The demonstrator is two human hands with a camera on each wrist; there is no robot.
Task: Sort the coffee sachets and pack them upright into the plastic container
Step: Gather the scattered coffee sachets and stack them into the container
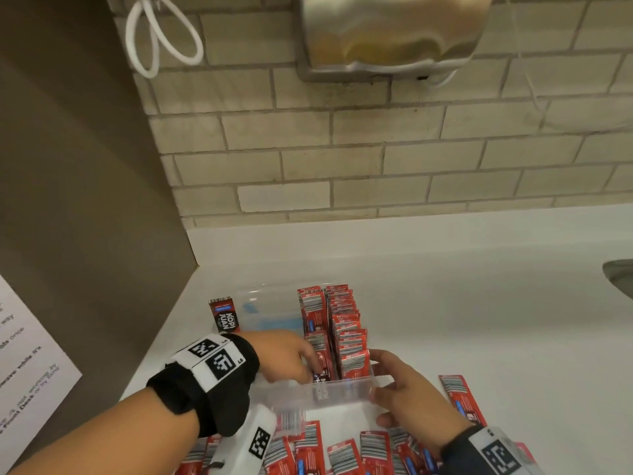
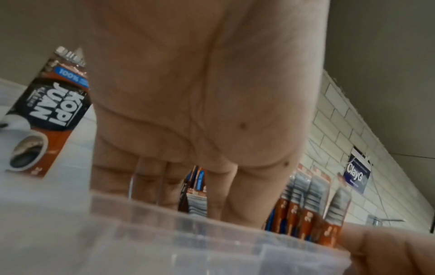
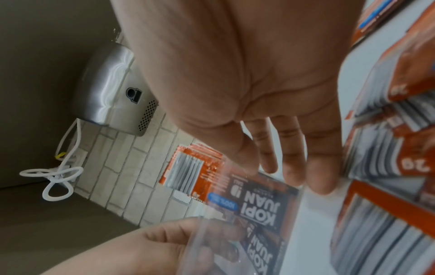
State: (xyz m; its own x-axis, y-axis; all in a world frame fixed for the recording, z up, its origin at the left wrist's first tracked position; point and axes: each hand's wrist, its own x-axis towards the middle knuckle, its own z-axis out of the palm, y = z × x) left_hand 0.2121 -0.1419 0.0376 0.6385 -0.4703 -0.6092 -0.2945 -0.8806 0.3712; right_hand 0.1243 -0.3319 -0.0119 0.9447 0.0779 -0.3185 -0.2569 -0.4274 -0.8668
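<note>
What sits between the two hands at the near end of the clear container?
In the head view, the container's near wall and the upright sachets behind it lie between the left hand and the right hand.

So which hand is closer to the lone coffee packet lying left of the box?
Left. The left hand reaches into the container just beside that packet; the right hand is at the container's far right side.
</note>
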